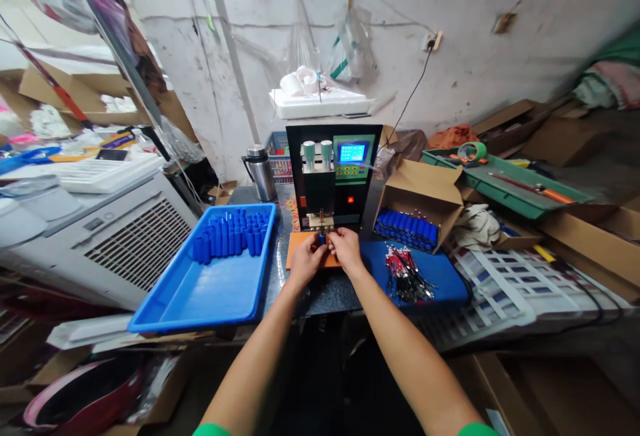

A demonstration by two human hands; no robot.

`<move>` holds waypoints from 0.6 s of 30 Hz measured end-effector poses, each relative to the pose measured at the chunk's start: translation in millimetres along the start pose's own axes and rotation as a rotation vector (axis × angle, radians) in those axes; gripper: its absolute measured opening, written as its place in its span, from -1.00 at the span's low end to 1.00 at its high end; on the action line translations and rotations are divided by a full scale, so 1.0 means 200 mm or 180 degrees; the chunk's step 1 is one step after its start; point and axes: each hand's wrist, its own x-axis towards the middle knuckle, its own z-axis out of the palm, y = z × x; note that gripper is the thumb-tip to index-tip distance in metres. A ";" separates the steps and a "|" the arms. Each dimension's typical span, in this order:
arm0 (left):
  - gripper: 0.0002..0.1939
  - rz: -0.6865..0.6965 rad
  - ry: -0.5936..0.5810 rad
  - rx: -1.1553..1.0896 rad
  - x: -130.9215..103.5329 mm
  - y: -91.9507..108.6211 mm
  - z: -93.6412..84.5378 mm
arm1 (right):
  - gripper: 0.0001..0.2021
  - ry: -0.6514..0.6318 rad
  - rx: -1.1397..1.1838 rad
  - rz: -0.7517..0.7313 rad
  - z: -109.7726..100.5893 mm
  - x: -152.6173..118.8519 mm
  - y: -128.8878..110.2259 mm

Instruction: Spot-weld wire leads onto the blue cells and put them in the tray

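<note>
Grasping in left hand (307, 260) one blue battery cell (322, 240), end up, long axis near vertical, by rear edge of one orange board (295, 244); curling right hand (345, 247) alongside, cannot tell whether gripping.

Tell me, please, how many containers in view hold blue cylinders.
2: the blue tray left of the machine, and the open cardboard box to its right. Others may be hidden.
</note>
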 end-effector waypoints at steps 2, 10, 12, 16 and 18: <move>-0.67 0.0002 -0.0011 -0.0003 0.00 0.00 0.00 | -0.75 0.0008 -0.0083 -0.0033 0.00 0.01 0.01; -0.69 0.0049 -0.0016 -0.0015 -0.01 -0.01 0.00 | -0.73 0.0023 -0.0632 -0.0356 -0.01 0.04 0.09; -0.69 0.0074 -0.0033 -0.0031 0.00 -0.01 0.00 | -0.73 0.0043 -0.0731 -0.0430 -0.02 0.05 0.10; -0.71 0.0080 -0.0036 -0.0040 0.00 -0.01 0.00 | -0.73 0.0073 -0.0805 -0.0501 -0.02 0.05 0.11; -0.72 0.0053 -0.0031 -0.0043 0.00 -0.01 0.00 | -0.73 0.0066 -0.0816 -0.0515 -0.01 0.05 0.11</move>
